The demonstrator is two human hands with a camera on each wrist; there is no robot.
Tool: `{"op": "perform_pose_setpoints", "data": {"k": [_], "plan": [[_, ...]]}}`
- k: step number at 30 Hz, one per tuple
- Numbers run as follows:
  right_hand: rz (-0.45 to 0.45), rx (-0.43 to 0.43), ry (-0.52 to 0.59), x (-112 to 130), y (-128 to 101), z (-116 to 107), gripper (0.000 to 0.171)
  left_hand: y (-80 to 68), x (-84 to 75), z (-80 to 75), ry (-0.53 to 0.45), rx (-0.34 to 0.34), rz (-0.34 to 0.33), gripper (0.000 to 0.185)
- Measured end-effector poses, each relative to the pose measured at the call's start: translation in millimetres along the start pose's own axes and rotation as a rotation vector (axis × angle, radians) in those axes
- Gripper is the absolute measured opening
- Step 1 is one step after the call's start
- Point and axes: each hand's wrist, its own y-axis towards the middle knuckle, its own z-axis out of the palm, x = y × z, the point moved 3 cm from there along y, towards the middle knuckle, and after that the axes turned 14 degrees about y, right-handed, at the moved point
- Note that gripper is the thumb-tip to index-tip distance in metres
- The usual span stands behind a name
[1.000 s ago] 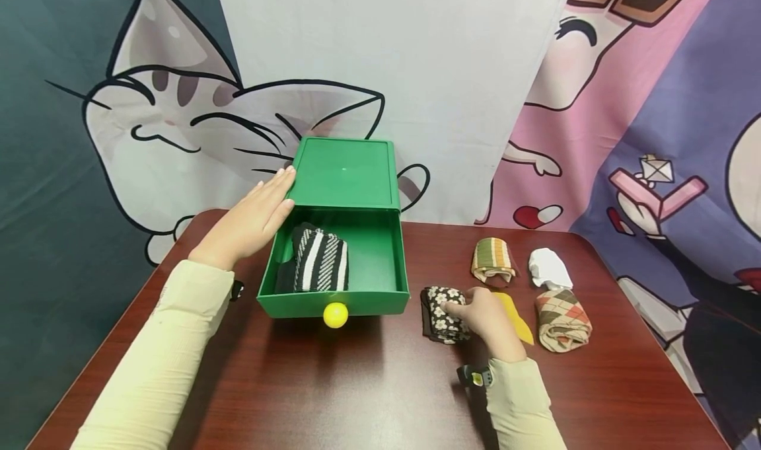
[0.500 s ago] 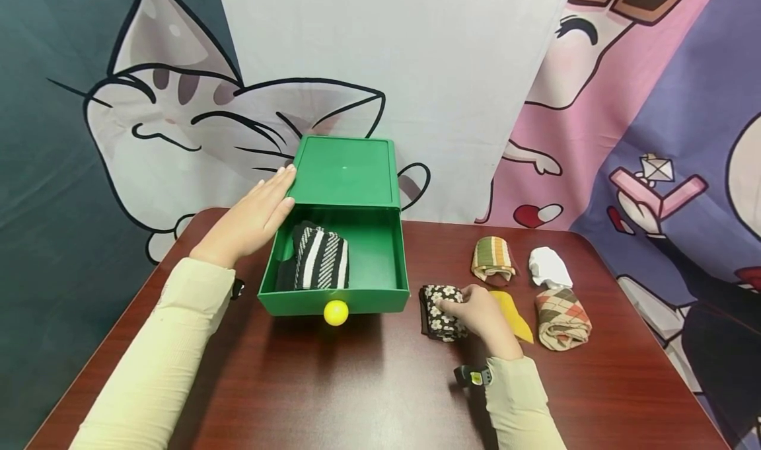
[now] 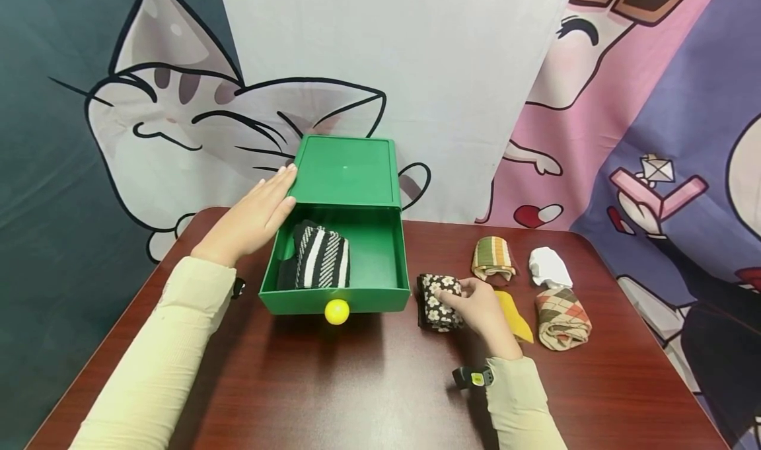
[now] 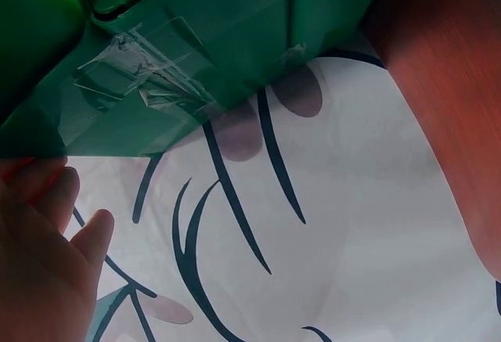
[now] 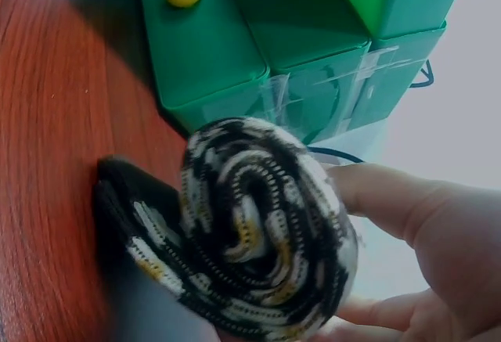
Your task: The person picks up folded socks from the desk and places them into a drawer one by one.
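Note:
My right hand (image 3: 484,311) pinches a rolled black sock (image 3: 436,308) with white flowers between thumb and fingers, beside the drawer's right side. The right wrist view shows the end of the sock's coil (image 5: 262,232), with a loose flap at its left. My left hand (image 3: 246,219) lies with straight fingers against the left side of a green drawer box (image 3: 346,172). Its top drawer (image 3: 380,298) is pulled out and has a yellow round knob (image 3: 336,312). Inside the drawer, at the left, sits a folded black-and-white striped sock (image 3: 323,260).
Right of the hand lie a striped rolled sock (image 3: 492,258), a white sock (image 3: 548,267), an argyle rolled sock (image 3: 561,319) and a yellow sock (image 3: 512,316), partly hidden by the hand. A cartoon cloth (image 3: 440,73) hangs behind the brown table (image 3: 368,397).
The flowered sock has shifted slightly up and to the left in my right hand, tilting a little. My left hand stays at the box.

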Motion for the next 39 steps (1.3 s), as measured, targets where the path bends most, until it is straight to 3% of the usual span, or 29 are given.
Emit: {"op": "perform_pose_setpoints", "data": {"k": [6,24,32,39], "plan": [[-0.013,-0.045,0.068,5.8,-2.5,-2.5,0.064,-0.5,0.5,0.1,0.004,0.007,0.002,0.059],[0.003,-0.108,0.443,40.3,-22.1,-17.2,0.056,-0.9,-0.1,-1.8,0.020,0.011,0.002,0.059],[-0.066,-0.144,0.578,62.0,-29.1,-28.9,0.044,-0.4,-0.5,-2.8,0.031,0.020,0.003,0.059],[-0.193,-0.121,0.752,92.7,-37.3,-39.5,0.029,-0.8,-1.8,-3.8,0.030,0.022,0.001,0.059]]}}
